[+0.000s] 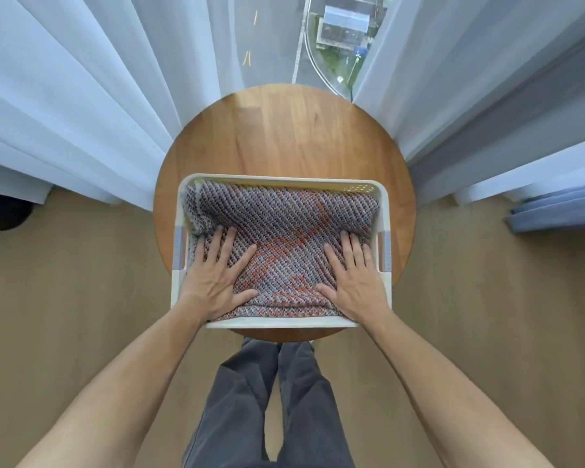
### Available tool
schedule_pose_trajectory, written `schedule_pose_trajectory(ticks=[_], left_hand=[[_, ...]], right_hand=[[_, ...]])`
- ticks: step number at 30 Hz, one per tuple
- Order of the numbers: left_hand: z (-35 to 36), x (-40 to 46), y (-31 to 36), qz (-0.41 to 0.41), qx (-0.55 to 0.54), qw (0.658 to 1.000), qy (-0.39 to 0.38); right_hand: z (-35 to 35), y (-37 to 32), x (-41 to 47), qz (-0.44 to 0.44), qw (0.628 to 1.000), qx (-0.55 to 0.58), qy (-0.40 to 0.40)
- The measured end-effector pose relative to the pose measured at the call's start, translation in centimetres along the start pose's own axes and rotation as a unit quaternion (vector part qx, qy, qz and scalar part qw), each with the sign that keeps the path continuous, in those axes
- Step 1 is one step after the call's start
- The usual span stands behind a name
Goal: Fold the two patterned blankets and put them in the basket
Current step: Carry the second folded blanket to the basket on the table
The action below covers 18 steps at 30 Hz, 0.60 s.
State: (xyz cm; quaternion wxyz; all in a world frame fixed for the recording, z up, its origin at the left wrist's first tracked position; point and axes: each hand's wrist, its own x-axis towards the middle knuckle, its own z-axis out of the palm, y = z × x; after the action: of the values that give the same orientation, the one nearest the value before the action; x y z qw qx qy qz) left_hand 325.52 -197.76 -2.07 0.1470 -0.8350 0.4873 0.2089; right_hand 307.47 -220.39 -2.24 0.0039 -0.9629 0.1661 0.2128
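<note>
Both flat, open hands, left hand [217, 282] and right hand [355, 282], press the blanket [284, 224] into the basket [281, 180]. Push gently and evenly. Maybe another blanket hides underneath.

The basket [385, 211] sits on the desk's [284, 136] near half, a folded blanket [284, 231] inside it, left hand [213, 278] and right hand [355, 282] flat on the blanket, curtains [81, 96] behind.

Folded blanket [284, 238] hides any second blanket beneath
</note>
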Motion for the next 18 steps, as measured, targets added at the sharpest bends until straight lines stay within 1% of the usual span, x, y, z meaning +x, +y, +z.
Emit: schedule_pose_trajectory(ticks=[2, 3, 6, 7, 8, 11, 13, 18], left_hand=[[-0.6, -0.4, -0.1, 0.014, -0.023, 0.999, 0.037], [-1.0, -0.6, 0.0, 0.019, -0.037, 0.997, 0.066], [-2.8, 0.4, 0.3, -0.008, -0.05, 0.985, 0.163], [-3.6, 1.1, 0.3, -0.026, -0.054, 0.982, 0.177], [-4.0, 1.7, 0.4, -0.044, -0.059, 0.981, 0.179], [-3.2, 3.3, -0.2, -0.078, -0.061, 0.984, 0.148], [-1.7, 3.8, -0.4, -0.087, -0.068, 0.985, 0.136], [1.1, 5.4, -0.1, -0.096, -0.092, 0.984, 0.122]], right_hand=[[-0.2, -0.4, 0.1, 0.0, 1.0, 0.0, 0.017], [-0.7, -0.4, 0.1, -0.001, 0.999, 0.002, 0.042], [-2.4, -0.2, 1.0, -0.006, 0.986, 0.025, 0.162], [-2.9, -0.2, 1.8, 0.003, 0.983, 0.032, 0.182], [-3.2, -0.1, 2.6, 0.012, 0.983, 0.037, 0.182], [-2.8, 0.1, 4.4, 0.032, 0.989, 0.037, 0.143], [-1.6, 0.6, 5.0, 0.043, 0.992, 0.036, 0.117], [1.0, 0.8, 5.9, 0.047, 0.993, 0.044, 0.102]])
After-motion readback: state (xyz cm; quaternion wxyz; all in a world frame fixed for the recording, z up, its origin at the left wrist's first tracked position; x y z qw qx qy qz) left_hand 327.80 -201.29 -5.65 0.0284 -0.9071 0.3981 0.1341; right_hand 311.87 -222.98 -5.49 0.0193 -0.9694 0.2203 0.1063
